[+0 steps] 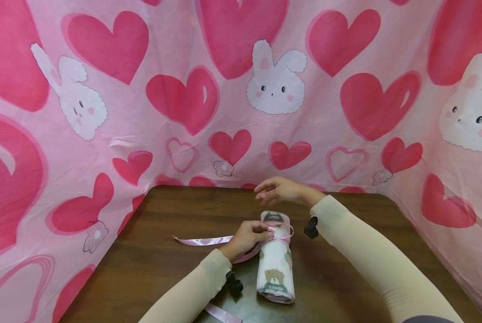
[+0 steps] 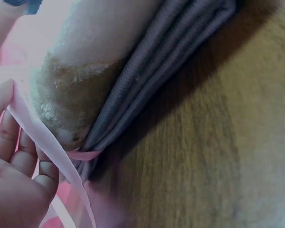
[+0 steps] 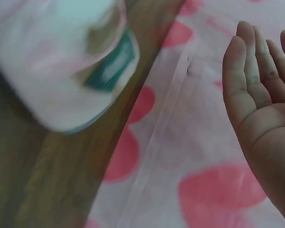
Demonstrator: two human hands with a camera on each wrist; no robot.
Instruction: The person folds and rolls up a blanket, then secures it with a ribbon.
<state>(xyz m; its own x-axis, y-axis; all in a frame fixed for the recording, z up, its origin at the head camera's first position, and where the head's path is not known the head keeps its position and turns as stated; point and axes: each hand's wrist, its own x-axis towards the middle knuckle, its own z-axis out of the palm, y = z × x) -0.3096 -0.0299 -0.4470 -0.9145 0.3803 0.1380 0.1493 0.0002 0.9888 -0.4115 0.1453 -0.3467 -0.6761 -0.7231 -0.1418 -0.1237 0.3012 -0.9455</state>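
A rolled towel (image 1: 276, 264), white with brown bears, lies lengthwise on the table. A pink satin ribbon (image 1: 202, 241) circles its upper part, with a loop standing out on the right side. My left hand (image 1: 246, 237) pinches the ribbon between thumb and fingers at the towel's left side; in the left wrist view the ribbon (image 2: 50, 142) runs down across the fingers from the thumb tip. Above the towel's far end my right hand (image 1: 283, 190) is raised, holding nothing. Its fingers (image 3: 249, 71) are extended and loosely bent in the right wrist view.
One ribbon tail stretches left over the brown wooden table (image 1: 144, 269); another ribbon end (image 1: 222, 313) lies near the front edge. A pink cloth (image 1: 232, 103) with hearts and rabbits hangs close behind the table and along both sides.
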